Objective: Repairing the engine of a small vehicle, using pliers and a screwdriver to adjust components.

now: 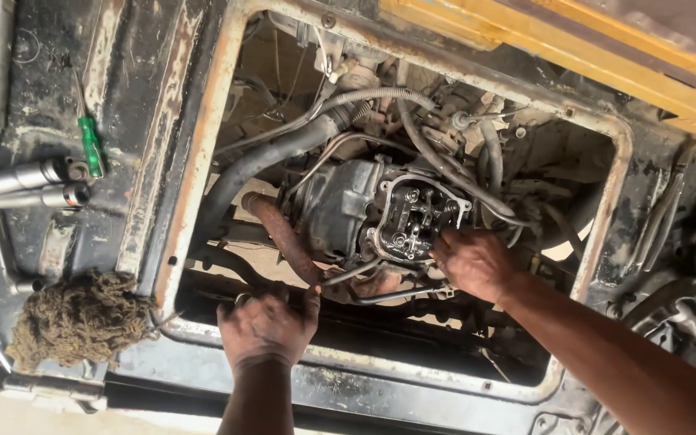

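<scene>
While the left hand [267, 326] loosely cups the rusty exhaust pipe [282, 235] at centre frame, the right hand [470, 262], fingers closed at the open cylinder head [412, 217], could slip on grease.

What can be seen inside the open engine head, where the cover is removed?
Inside the open engine head, metal rocker parts, round bolt heads and springs are visible, all dark and oily. The right hand covers its lower right corner, so that part is hidden. Deeper parts are too dark to tell.
</scene>
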